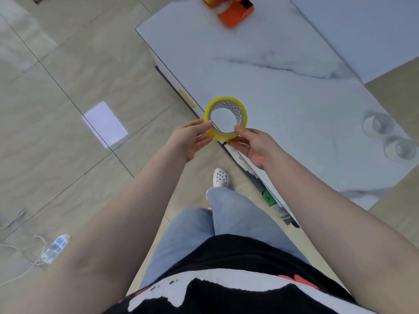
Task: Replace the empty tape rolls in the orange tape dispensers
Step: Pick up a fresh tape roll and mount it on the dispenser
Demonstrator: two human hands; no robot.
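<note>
Counts: 1 tape roll, 2 dispensers, 2 glasses.
1 yellow tape roll (225,118) sits between 2 hands (left hand (190,140), right hand (251,145)); 2 orange tape dispensers (235,11) and 2 clear glasses (377,125) stand on 1 marble surface (283,53); 1 power strip (54,248) lies on the floor.

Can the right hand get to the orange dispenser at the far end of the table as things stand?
Probably not yet. The right hand and left hand both hold the tape roll, and the dispenser lies at the table's far end. The tabletop between is bare.
</note>
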